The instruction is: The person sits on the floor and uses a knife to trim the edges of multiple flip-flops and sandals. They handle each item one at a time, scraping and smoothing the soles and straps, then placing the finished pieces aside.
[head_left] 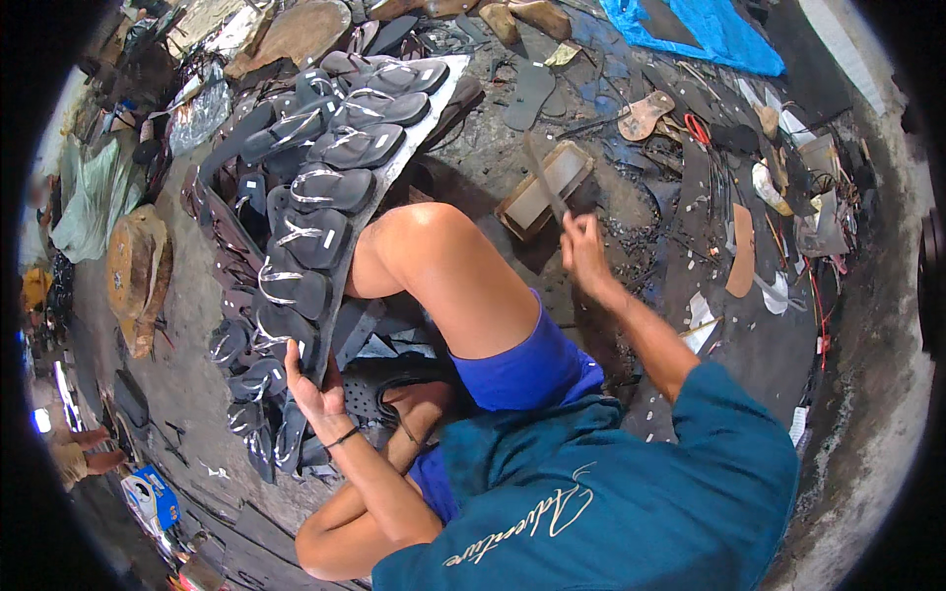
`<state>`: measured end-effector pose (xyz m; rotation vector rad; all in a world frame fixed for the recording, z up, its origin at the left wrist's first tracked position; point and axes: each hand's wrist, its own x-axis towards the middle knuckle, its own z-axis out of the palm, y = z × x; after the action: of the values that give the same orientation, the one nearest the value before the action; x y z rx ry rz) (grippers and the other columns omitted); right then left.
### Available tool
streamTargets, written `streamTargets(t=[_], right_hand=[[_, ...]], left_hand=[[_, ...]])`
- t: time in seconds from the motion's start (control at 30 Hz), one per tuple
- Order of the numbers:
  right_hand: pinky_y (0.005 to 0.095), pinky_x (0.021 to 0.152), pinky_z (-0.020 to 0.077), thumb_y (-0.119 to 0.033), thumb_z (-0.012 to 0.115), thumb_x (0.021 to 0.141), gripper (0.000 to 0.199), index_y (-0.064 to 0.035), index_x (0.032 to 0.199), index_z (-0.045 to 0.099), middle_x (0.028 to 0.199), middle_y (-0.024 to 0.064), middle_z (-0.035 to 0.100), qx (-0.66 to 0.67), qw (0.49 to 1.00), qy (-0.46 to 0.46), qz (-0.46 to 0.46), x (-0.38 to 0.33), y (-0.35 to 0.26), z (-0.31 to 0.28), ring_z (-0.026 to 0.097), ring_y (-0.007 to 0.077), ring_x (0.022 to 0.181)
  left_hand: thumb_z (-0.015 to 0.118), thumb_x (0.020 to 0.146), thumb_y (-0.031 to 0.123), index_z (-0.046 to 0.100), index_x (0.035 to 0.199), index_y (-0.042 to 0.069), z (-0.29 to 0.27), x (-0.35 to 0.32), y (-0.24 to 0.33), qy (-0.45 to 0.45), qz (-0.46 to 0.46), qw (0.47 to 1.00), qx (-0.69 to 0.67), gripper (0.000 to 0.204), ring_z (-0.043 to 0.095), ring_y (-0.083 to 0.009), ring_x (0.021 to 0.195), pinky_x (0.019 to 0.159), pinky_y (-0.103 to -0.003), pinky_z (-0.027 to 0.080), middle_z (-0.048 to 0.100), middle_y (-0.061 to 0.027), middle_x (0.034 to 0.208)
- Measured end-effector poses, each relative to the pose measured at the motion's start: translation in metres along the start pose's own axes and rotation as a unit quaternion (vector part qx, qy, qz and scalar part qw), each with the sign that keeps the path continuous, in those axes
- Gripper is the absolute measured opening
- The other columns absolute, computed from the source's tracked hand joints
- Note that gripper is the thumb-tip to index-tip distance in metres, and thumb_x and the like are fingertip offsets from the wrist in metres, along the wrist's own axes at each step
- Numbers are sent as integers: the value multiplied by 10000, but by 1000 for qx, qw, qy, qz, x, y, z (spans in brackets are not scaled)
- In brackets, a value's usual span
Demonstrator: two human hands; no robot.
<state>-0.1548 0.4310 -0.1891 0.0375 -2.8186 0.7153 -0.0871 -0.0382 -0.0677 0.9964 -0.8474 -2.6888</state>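
Holding a long knife upright, the right hand has its grip closed around the handle, the blade rising toward a pale rectangular block on the dark floor. The left hand rests against the near end of a long board — fingers spread along its edge, thumb on the underside, not pinching. The board carries a row of dark flip-flops with silvery straps and slants away from the person's raised bare knee. More sandals lie heaped left of the board. Rubber offcuts and a blue tarp lie well apart, on the right.
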Motion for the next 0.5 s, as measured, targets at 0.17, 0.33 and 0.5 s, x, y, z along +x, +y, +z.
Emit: streamTargets(t=[0.17, 0.33, 0.5], right_hand=[[385, 791, 484, -83, 602, 850, 395, -13, 1236, 561, 1023, 184, 475, 167, 979, -106, 52, -63, -58, -31, 567, 316, 874], [410, 818, 481, -102, 587, 869, 408, -28, 1266, 532, 1047, 158, 466, -58, 997, 43, 11, 45, -3, -11, 518, 333, 977], [429, 845, 451, -90, 581, 856, 448, -14, 1290, 495, 1060, 160, 458, -86, 996, -12, 22, 27, 8, -5, 506, 356, 965]], left_hand=[[653, 864, 223, 639, 937, 33, 0, -4, 2, 11, -5, 1000, -8, 204, 674, -218, 767, 725, -336, 565, 691, -91, 911], [653, 865, 217, 640, 940, 39, 11, -5, -1, 30, -1, 1000, 10, 194, 676, -217, 775, 726, -334, 562, 691, -84, 915], [645, 866, 177, 628, 1015, 7, 11, -5, -4, 38, 12, 999, -13, 227, 662, -245, 865, 782, -339, 551, 675, -116, 982]])
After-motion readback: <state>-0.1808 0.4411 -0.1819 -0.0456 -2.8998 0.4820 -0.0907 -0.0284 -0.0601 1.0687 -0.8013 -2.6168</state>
